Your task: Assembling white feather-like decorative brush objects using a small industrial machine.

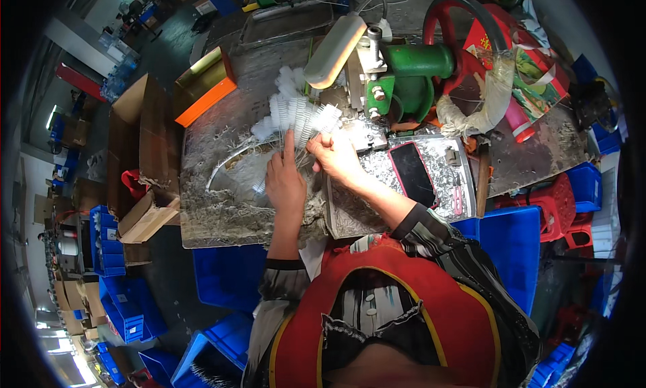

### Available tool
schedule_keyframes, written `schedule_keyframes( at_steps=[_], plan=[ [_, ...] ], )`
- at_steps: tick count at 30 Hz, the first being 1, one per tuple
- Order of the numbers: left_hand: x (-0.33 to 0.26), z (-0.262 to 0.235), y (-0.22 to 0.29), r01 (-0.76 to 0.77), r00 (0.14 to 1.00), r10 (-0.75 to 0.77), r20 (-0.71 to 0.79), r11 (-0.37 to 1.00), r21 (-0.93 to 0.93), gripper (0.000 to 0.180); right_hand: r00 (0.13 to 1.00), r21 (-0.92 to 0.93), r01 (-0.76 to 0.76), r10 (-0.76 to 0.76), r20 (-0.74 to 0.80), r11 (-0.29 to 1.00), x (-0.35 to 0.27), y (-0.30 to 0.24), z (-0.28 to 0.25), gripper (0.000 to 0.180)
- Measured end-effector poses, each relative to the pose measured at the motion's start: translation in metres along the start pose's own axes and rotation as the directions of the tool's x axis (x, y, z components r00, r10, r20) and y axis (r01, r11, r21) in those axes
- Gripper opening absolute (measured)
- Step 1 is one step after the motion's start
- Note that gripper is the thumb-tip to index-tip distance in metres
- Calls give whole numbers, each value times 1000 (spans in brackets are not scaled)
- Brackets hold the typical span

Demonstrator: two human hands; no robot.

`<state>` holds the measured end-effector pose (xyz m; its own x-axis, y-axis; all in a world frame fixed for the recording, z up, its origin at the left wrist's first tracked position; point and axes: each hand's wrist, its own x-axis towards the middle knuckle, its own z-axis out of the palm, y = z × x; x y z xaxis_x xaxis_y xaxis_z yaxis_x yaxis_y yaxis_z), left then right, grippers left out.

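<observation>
Step in hand: I am sorting a fan of small white brushes (296, 115) at the centre of the frame, just left of the green machine (404, 75); by my reading I am picking single pieces out of the bunch.

Left hand: my left hand (284, 179) lies over the wire stems of the brushes, forefinger stretched up toward the bristle heads, the other fingers curled loosely; I cannot tell whether it truly pinches a stem or only steadies the fan.

Right hand: my right hand (334, 156) is closed in a pinch on the stems at the right side of the bunch, just below the bristle heads.

Where the brushes are: spread on the grey metal bench (222, 206), centre and slightly up, heads pointing to the upper edge of the frame, wire ends toward me.

Around: a black phone (412, 174) lies on a tray of metal scraps (441, 179) to the right; an orange box (205, 85) sits at upper left.

Next move calls for: I judge a fine grip on one thin stem, lifting it clear without dragging its neighbours, since the wires lie crossed and close together.
</observation>
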<state>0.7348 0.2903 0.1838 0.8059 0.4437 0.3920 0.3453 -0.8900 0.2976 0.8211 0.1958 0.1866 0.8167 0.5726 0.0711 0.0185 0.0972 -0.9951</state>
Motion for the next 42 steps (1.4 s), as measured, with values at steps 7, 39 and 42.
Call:
schedule_keyframes(
  at_steps=[7, 39, 42],
  plan=[
    [44, -16, -18, -195, 972, 227, -60, 921, 337, 71, 985, -143, -44, 67, 160, 989, -29, -13, -59, 26],
    [93, 2, -19, -586, 768, 614, 179, 563, 584, 74, 893, -228, 148, -229, -387, 962, -32, -157, -221, 24],
    [98, -1, -14, -593, 750, 636, 182, 524, 611, 71, 900, -252, 112, -206, -385, 961, -33, -147, -230, 21]
  ],
)
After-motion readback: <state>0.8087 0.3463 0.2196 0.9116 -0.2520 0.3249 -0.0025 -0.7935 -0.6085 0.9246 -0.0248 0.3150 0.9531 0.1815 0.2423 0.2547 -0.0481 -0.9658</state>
